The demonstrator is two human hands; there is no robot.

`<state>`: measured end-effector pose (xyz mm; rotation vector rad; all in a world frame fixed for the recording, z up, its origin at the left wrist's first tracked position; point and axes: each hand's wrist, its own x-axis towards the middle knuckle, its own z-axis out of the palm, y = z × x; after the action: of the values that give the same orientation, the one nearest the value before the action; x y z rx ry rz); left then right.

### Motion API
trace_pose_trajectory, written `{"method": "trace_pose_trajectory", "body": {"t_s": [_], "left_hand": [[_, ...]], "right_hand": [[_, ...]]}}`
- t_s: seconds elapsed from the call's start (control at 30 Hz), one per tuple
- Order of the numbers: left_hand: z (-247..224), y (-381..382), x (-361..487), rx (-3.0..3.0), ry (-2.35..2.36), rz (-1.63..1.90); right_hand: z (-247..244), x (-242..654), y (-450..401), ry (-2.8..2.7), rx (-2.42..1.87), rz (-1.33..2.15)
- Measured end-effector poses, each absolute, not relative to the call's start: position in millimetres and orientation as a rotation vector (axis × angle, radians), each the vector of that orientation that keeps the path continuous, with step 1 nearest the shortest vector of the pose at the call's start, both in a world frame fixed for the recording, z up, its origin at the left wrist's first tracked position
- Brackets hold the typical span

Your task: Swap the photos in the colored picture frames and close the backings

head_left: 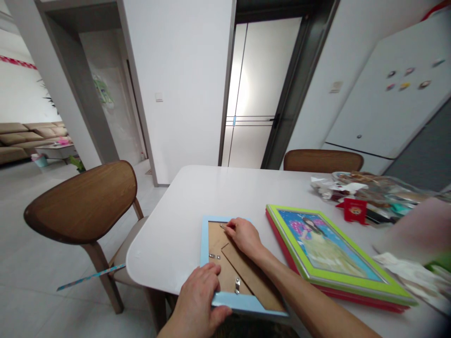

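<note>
A light blue picture frame (205,239) lies face down at the near edge of the table, its brown backing board (215,241) showing. A hinged brown stand flap (243,277) runs slantwise across the board. My left hand (197,293) grips the frame's near left corner, thumb at the rim and fingers over the back. At the far edge, my right hand (244,237) pinches around a small metal clip (222,226); the fingertips partly cover it. Two more metal clips show, one at the left side (214,256) and one at the near side (237,285).
Right of the frame, a green-framed picture (310,244) of a figure in a long dress rests on red frames (348,293). Beyond it lie plastic bags (373,188) and a red packet (355,211). Wooden chairs stand left (88,202) and behind (324,161) the white table (169,225).
</note>
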<state>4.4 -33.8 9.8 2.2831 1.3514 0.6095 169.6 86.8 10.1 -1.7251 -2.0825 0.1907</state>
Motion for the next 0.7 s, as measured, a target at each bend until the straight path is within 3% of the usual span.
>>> {"method": "trace_pose_trajectory", "body": {"t_s": [0.47,0.7], "left_hand": [[15,-35,7,2.269,1.396,0.546],[12,-36,6,2.265,1.392,0.598]], "right_hand": [[5,161,107,-1.962,-1.867,0.172],[22,170,82,-2.077,-1.639,0.301]]}}
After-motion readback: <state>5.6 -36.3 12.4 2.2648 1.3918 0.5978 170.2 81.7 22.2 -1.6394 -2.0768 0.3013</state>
